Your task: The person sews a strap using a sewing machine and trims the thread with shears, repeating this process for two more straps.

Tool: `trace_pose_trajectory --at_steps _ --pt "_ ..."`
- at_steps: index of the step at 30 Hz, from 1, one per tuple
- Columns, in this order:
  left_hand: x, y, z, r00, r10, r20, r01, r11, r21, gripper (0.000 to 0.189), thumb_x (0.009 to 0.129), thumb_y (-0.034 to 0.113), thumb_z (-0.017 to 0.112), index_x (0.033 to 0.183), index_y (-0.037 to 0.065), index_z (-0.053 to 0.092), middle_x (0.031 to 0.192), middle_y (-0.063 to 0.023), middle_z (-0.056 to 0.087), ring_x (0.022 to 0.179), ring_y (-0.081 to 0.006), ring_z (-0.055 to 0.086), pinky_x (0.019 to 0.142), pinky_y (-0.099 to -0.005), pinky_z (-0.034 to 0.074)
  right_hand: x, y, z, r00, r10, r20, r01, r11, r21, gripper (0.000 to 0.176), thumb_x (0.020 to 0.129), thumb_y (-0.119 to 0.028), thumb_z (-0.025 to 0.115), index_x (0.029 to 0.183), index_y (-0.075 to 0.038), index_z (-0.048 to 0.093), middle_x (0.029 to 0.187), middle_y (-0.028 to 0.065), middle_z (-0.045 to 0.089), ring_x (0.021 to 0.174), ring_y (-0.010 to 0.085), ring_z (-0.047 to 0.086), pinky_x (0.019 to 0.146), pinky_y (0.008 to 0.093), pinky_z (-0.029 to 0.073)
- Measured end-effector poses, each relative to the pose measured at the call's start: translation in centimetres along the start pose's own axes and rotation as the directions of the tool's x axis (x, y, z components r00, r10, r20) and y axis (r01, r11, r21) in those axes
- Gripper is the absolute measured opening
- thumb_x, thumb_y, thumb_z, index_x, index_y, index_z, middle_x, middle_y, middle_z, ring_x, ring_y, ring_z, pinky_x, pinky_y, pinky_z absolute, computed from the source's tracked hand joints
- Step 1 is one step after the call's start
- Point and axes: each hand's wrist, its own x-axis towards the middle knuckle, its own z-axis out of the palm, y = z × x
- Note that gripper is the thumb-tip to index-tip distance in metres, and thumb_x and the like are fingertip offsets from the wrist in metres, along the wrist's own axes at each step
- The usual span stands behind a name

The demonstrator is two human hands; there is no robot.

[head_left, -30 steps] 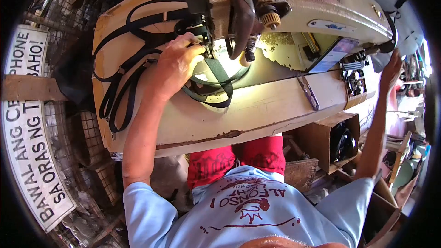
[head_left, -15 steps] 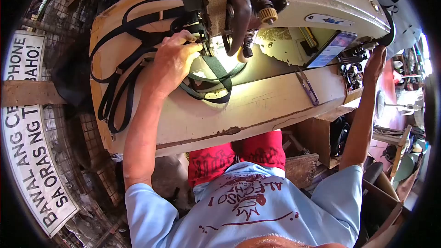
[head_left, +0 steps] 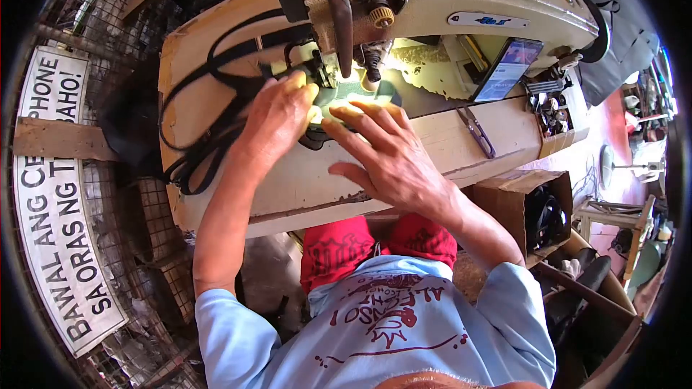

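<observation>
A sewing machine (head_left: 432,0) stands over the table, its needle area lit brightly. My left hand (head_left: 280,119) is at the left of the needle area, fingers closed on a dark webbing strap (head_left: 234,81). The strap trails in loops over the table's left side. Just right of it, my right hand (head_left: 393,155) is palm down with fingers spread, its fingertips at the lit edge of the strap by the needle. What lies under the fingertips is partly hidden.
Thread snips (head_left: 476,132) lie on the table (head_left: 432,162) to the right. Behind them a phone (head_left: 508,70) leans upright beside a box of small metal parts (head_left: 555,119). Below stands a cardboard box (head_left: 512,191). Wire mesh with a sign (head_left: 65,202) borders the left.
My right hand has come from the machine's handwheel at the right to the strap near the needle. My left hand stays on the strap, slightly lower. The strap loops have shifted and blurred.
</observation>
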Motion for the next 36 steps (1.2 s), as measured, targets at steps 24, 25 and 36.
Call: trace_pose_trajectory --at_steps 24,25,36 --pt "0.4 1.8 -0.2 0.927 -0.282 0.246 0.354 0.876 -0.329 0.024 0.083 0.009 0.068 0.103 -0.003 0.064 0.092 -0.0178 0.054 0.089 -0.0351 0.058 0.081 -0.0437 0.048 -10.3 7.0 -3.1 0.833 0.238 -0.5 -0.387 0.896 -0.219 0.026 0.081 0.005 0.065 0.105 -0.002 0.067 0.109 0.0142 0.064 0.105 0.0346 0.059 0.09 0.0428 0.049" --pt "0.6 1.8 -0.2 0.926 -0.287 0.244 0.356 0.877 -0.322 0.024 0.083 0.009 0.068 0.103 -0.003 0.064 0.093 -0.0179 0.054 0.089 -0.0351 0.058 0.081 -0.0436 0.048 -10.6 7.3 -3.0 0.829 0.245 -0.503 -0.395 0.894 -0.214 0.024 0.082 0.004 0.064 0.106 -0.002 0.067 0.109 0.0143 0.064 0.105 0.0348 0.059 0.091 0.0434 0.048" --pt "0.7 1.9 -0.5 0.923 -0.278 0.266 0.348 0.898 -0.27 0.021 0.086 0.012 0.065 0.102 -0.002 0.064 0.093 -0.0184 0.055 0.088 -0.0349 0.058 0.081 -0.0432 0.048 -10.7 7.6 -2.3 0.798 0.282 -0.533 -0.44 0.876 -0.195 0.021 0.085 0.001 0.063 0.105 -0.002 0.068 0.109 0.0147 0.064 0.105 0.0328 0.058 0.092 0.0422 0.047"
